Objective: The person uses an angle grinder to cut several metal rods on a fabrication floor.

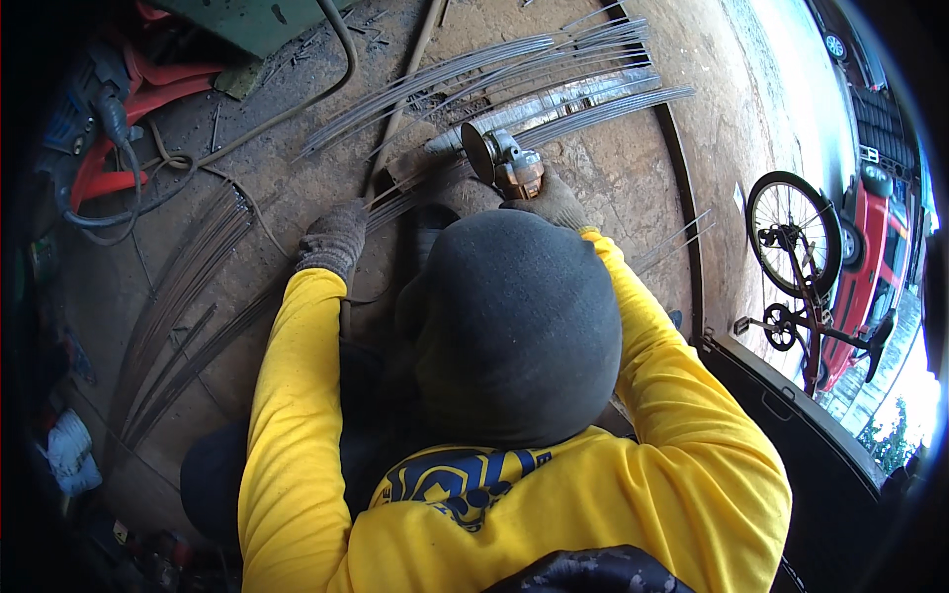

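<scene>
My left hand (334,239), in a grey knit glove, is closed around a bundle of thin steel rods (395,206). Past that hand the rods run to the lower left and up toward the grinder. The angle grinder (519,176), with its round disc (478,153) on the left side, is in my right hand (556,203), also gloved. Its disc stands over or beside the rods; whether they touch I cannot tell. A dark head covering (514,326) hides the middle of the work, and both arms wear yellow sleeves.
More rods (435,81) lie fanned across the dirty floor ahead, others (183,287) at left. A hose (297,109) curls near a red-and-blue machine (99,119). A green metal panel (257,20) is at the top. Rightward stand a bicycle (796,237) and a red car (870,267).
</scene>
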`<control>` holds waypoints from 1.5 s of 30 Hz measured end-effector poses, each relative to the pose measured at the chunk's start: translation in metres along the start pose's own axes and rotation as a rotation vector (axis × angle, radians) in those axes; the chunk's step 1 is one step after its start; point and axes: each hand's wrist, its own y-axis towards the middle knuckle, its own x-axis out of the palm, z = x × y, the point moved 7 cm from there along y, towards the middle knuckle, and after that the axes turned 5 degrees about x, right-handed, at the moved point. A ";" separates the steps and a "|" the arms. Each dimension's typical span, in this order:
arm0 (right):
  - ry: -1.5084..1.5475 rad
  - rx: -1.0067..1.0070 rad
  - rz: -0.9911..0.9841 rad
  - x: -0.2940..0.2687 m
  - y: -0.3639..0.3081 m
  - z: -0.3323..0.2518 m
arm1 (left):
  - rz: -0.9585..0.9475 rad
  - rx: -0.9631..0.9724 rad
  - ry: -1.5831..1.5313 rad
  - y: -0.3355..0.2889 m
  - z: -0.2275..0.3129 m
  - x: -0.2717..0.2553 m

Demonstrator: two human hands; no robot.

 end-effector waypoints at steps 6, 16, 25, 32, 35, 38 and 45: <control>-0.035 -0.006 0.019 0.003 0.007 0.002 | 0.020 0.024 0.005 0.002 -0.002 0.007; 0.182 0.086 0.056 -0.014 -0.011 0.002 | -0.060 -0.019 0.020 0.003 0.005 0.002; 0.166 0.080 0.075 -0.017 -0.008 0.026 | -0.084 -0.028 0.029 0.014 0.018 -0.001; 0.131 0.072 0.034 -0.019 -0.007 0.016 | -0.045 -0.029 0.007 0.010 0.021 -0.002; 0.112 0.100 0.014 -0.020 -0.010 0.008 | -0.118 -0.072 -0.021 0.006 0.028 -0.012; 0.113 0.089 0.015 -0.021 -0.010 0.006 | -0.155 -0.116 -0.016 0.002 0.036 -0.019; 0.051 0.014 0.039 -0.015 -0.001 0.005 | -0.130 -0.114 -0.009 0.005 0.031 -0.016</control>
